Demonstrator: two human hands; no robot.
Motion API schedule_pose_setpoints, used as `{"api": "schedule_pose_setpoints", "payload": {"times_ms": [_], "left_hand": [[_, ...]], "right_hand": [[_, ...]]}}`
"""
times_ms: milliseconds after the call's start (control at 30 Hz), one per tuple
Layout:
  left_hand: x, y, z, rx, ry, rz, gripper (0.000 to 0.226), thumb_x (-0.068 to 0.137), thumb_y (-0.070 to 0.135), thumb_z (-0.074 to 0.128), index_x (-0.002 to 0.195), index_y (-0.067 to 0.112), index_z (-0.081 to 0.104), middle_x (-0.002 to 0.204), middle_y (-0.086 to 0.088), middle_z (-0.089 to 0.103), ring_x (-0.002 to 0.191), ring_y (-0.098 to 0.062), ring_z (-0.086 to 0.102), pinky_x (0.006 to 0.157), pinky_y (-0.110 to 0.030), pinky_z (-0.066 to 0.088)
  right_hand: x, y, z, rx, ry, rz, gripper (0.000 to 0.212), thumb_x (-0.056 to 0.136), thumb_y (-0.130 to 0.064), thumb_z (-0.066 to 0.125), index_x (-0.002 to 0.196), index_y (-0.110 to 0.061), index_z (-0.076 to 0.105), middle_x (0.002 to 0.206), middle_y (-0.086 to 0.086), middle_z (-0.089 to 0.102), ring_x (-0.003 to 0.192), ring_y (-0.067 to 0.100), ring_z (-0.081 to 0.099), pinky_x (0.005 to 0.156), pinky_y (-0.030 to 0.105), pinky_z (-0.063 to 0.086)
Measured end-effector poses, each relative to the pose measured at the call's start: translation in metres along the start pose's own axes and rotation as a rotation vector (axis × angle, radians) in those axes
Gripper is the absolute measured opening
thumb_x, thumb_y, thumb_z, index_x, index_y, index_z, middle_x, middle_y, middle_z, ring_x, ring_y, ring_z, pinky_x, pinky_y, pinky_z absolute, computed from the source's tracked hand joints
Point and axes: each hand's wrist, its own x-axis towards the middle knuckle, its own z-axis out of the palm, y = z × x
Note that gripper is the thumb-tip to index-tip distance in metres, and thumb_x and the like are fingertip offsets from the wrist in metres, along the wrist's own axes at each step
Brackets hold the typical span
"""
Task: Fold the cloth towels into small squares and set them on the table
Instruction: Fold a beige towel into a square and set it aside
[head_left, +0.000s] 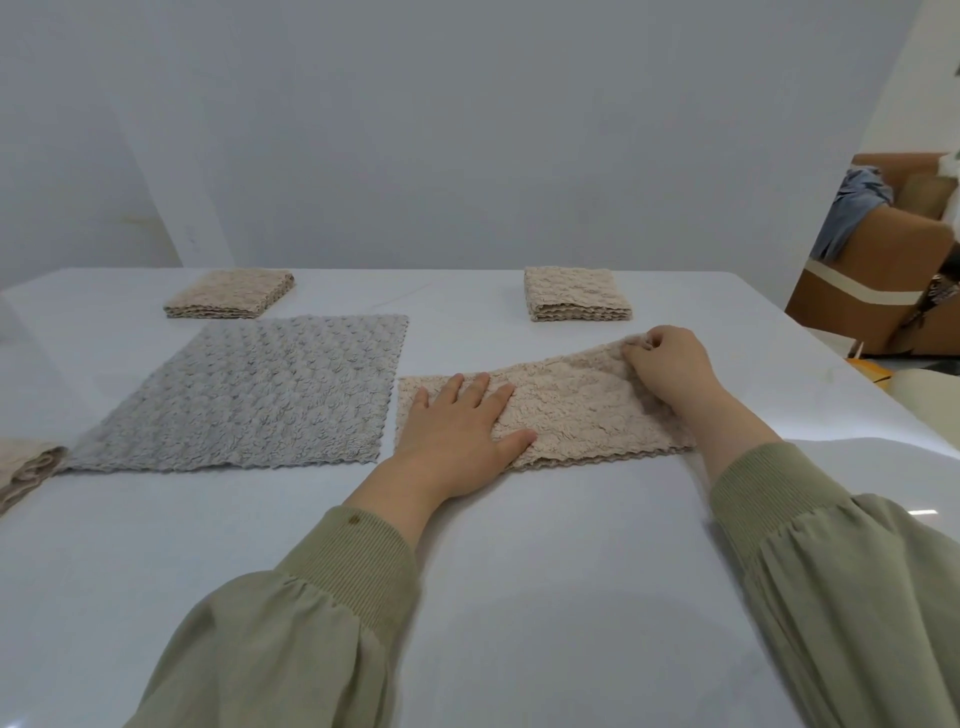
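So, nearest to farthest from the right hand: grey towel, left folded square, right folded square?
1. Right folded square, just beyond the right hand.
2. Grey towel, flat, to the left.
3. Left folded square, far back left.

Soft, even light; a mildly blurry wide-angle view.
The glossy counter (545, 597) shows pale glare near its right edge and faint shadows under the sleeves (322, 613); straight lines bow toward the picture's corners.
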Motion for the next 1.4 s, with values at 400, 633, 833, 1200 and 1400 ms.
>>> {"api": "schedule_pose_setpoints", "payload": {"times_ms": [400,633,833,1200,1400], "left_hand": [[0.002,-0.021,-0.010,-0.092,0.119,-0.239,0.061,0.096,0.054,0.023,0.150,0.025,0.013,0.157,0.000,0.019,0.145,-0.025,0.007,0.114,-0.057,0.005],[-0.010,-0.012,-0.026,-0.085,0.223,-0.235,0.054,0.083,0.061,0.047,0.122,0.023,0.049,0.111,0.001,0.062,0.105,-0.024,0.054,0.085,-0.037,0.043],[-0.037,-0.015,-0.068,-0.801,-0.390,-0.138,0.059,0.090,0.060,0.043,0.070,0.009,0.064,0.061,-0.007,0.060,0.045,-0.017,0.050,0.050,-0.023,0.043],[-0.023,-0.009,-0.040,-1.207,0.091,-0.131,0.019,0.088,0.015,0.064,0.069,0.016,0.063,0.059,0.005,0.059,0.052,-0.008,0.054,0.053,-0.021,0.049],[-0.012,-0.010,-0.018,-0.543,0.438,-0.224,0.050,0.093,0.025,0.049,0.141,0.022,0.037,0.134,0.000,0.048,0.121,-0.019,0.045,0.103,-0.035,0.038]], "right_hand": [[-0.040,-0.075,0.000,0.004,-0.295,-0.506,0.024,0.090,0.000,0.048,0.099,-0.015,0.065,0.100,-0.004,0.060,0.094,0.012,0.051,0.065,0.007,0.036],[-0.050,-0.084,0.004,-0.152,-0.117,-0.621,0.032,0.086,0.004,0.041,0.099,-0.013,0.064,0.099,0.001,0.066,0.093,0.019,0.055,0.075,0.031,0.044],[-0.054,-0.091,-0.005,-0.163,-0.214,-0.659,0.033,0.086,0.003,0.044,0.095,-0.017,0.068,0.093,-0.007,0.064,0.090,0.012,0.056,0.073,0.025,0.042],[-0.058,-0.090,0.019,-0.019,-0.167,-0.651,0.022,0.087,-0.013,0.060,0.107,-0.020,0.065,0.098,-0.007,0.065,0.096,0.009,0.056,0.086,0.023,0.043],[-0.037,-0.028,0.041,-0.461,-0.068,-0.403,0.040,0.096,-0.023,0.043,0.134,-0.012,0.046,0.135,0.010,0.051,0.127,0.028,0.039,0.105,0.039,0.029]]}}
